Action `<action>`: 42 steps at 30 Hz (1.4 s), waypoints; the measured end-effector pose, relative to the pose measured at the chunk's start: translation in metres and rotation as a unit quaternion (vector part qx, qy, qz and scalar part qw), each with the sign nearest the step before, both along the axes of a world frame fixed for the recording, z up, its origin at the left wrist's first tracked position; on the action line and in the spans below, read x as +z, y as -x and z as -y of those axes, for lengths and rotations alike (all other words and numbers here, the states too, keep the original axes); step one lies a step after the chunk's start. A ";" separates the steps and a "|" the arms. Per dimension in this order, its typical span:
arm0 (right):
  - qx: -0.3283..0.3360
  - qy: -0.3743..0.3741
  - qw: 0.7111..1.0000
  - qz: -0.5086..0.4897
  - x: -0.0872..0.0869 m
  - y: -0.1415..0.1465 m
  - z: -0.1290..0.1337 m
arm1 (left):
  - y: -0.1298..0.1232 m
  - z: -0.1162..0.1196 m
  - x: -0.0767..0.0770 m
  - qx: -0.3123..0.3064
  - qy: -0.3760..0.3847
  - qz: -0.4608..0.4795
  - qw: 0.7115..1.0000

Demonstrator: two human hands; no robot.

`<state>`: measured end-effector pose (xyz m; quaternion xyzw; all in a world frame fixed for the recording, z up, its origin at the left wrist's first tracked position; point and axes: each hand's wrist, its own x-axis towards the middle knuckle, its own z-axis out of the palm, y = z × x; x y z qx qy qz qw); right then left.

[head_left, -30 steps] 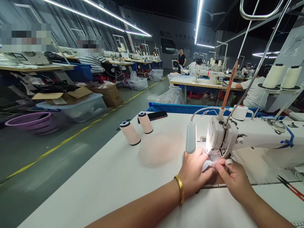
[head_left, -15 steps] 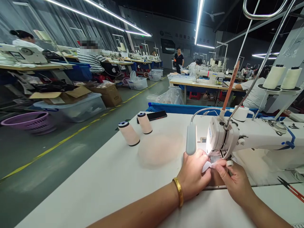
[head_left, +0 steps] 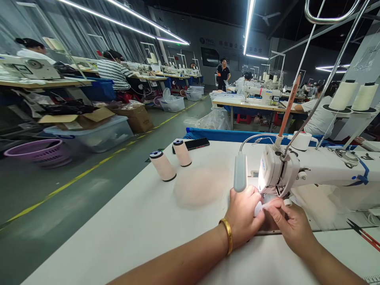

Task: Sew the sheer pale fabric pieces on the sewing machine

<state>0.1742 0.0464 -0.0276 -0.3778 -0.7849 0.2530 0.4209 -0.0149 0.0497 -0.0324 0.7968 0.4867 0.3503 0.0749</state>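
A small piece of white fabric [head_left: 258, 208] is pinched between my two hands, just in front of the needle area of a white sewing machine [head_left: 271, 168]. My left hand [head_left: 245, 209], with a gold bangle on its wrist, grips the fabric from the left with bent fingers. From the right, my right hand [head_left: 287, 221] holds the fabric's other end between thumb and forefinger. The machine's lamp [head_left: 240, 172] hangs right above my left hand and lights the spot. The needle and presser foot are mostly hidden by my fingers and the machine head.
Two pale pink thread cones [head_left: 163, 166] and a black phone [head_left: 198, 143] stand and lie at the table's back left. Sheer pinkish fabric [head_left: 200, 188] lies left of my hands. Red-handled snips [head_left: 363, 234] lie at the right. Co-workers sit at machines beyond.
Both hands stay at the machine with the white fabric, whose visible part has shifted slightly and looks narrower at my left hand. The view has moved a little.
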 end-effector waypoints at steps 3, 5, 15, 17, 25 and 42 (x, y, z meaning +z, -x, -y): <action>-0.012 -0.013 1.000 -0.003 -0.001 0.000 0.000 | 0.001 0.000 0.000 -0.002 0.003 -0.005 1.000; -0.019 -0.020 1.000 -0.004 -0.001 -0.001 -0.001 | 0.003 -0.001 -0.001 -0.003 0.001 -0.006 1.000; 0.111 -0.045 0.971 0.207 0.002 -0.019 0.001 | 0.016 0.003 -0.011 -0.106 -0.057 -0.078 0.990; 0.108 -0.054 0.960 0.251 0.001 -0.021 0.001 | 0.016 0.005 -0.011 -0.124 -0.057 -0.078 0.988; 0.087 -0.085 0.947 0.298 0.000 -0.023 0.003 | 0.017 0.014 -0.006 -0.131 -0.067 -0.085 0.985; 0.087 -0.099 0.942 0.307 0.000 -0.023 0.001 | 0.017 0.014 -0.007 -0.133 -0.083 -0.078 0.985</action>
